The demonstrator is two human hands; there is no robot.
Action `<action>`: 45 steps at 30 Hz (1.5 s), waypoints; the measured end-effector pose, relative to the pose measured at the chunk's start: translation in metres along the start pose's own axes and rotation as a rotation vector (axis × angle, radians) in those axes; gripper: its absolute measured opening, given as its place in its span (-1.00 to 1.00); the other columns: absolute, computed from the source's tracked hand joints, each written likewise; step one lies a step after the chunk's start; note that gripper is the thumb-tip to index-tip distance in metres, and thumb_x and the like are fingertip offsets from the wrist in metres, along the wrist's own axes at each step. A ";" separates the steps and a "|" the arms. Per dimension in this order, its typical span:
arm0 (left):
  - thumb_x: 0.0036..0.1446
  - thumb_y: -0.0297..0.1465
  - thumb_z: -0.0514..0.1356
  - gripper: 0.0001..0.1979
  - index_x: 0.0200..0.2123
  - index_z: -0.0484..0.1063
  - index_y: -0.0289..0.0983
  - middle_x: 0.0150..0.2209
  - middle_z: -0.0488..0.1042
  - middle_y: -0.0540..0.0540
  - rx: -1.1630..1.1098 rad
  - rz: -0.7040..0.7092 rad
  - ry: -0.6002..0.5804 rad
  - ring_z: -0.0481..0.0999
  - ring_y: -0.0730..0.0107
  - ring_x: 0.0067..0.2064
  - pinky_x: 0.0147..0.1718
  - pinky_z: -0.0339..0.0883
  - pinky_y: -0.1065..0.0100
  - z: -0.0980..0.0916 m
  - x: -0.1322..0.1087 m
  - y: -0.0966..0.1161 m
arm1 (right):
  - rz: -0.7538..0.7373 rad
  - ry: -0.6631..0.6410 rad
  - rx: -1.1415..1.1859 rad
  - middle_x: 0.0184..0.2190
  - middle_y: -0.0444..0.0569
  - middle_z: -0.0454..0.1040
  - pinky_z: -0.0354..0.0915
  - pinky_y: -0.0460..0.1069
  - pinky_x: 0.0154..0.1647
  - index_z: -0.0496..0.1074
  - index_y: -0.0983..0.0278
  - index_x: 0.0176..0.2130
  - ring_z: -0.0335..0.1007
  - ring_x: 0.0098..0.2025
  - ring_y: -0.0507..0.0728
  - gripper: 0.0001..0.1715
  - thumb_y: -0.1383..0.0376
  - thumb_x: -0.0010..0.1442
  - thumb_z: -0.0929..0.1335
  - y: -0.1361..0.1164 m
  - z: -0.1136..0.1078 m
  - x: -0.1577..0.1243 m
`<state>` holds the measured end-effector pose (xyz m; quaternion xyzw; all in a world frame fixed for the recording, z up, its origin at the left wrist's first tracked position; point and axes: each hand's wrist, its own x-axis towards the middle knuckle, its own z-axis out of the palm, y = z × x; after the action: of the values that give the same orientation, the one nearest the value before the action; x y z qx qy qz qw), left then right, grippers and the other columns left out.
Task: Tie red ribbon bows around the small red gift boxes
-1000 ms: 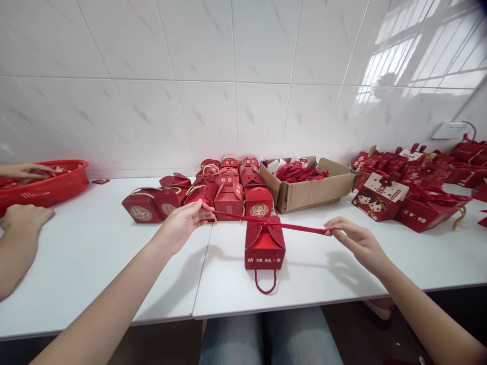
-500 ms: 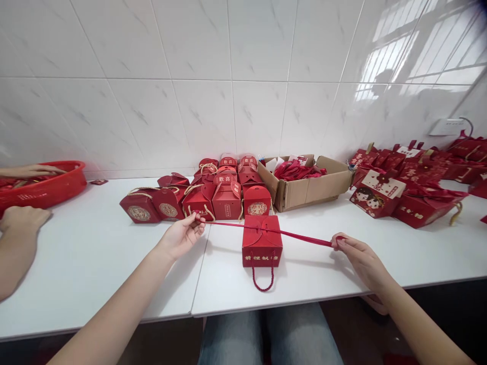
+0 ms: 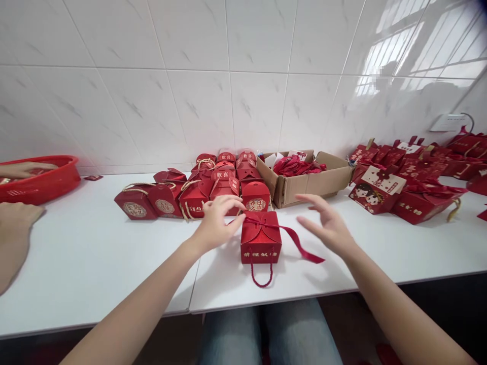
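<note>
A red gift box [image 3: 261, 243] with gold characters stands on the white table in front of me, its dark red cord handle [image 3: 262, 285] hanging toward the front. Through the slots in its lid runs a dark red ribbon [image 3: 300, 246], whose right end lies loose on the table. My left hand [image 3: 219, 219] is at the box's upper left corner, thumb and fingertips closed on the ribbon's left part. Right of the box, my right hand [image 3: 327, 225] hovers with its fingers apart, slightly blurred, holding nothing.
Behind the box stand several red gift boxes [image 3: 137, 204] with rope handles. A cardboard carton [image 3: 314, 188] holds red ribbons. More finished-looking red boxes [image 3: 413, 205] crowd the right side. At far left, another person's hand [image 3: 28, 169] reaches into a red plastic basket [image 3: 57, 183].
My right hand has let go of the ribbon's right end, which dropped to the table, and moved inward. My left hand has come right, to the box, with its end of the ribbon.
</note>
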<state>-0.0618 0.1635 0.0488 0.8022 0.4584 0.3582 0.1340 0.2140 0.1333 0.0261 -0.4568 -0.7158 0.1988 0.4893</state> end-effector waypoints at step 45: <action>-0.04 -0.08 0.22 -0.51 -0.64 0.05 -0.26 -0.60 0.06 0.10 -0.619 -0.380 -0.148 0.06 0.54 -0.53 -0.51 -0.07 0.43 0.043 0.002 -0.012 | 0.349 -0.325 0.224 -0.58 -0.16 0.20 0.11 -0.07 -0.41 0.23 0.28 -0.56 0.13 -0.49 -0.01 -0.46 -0.09 0.14 0.27 -0.004 0.035 0.005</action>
<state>-0.0391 0.1765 0.0122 0.6481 0.4583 0.3894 0.4672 0.1808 0.1411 0.0162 -0.4786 -0.6688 0.4289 0.3737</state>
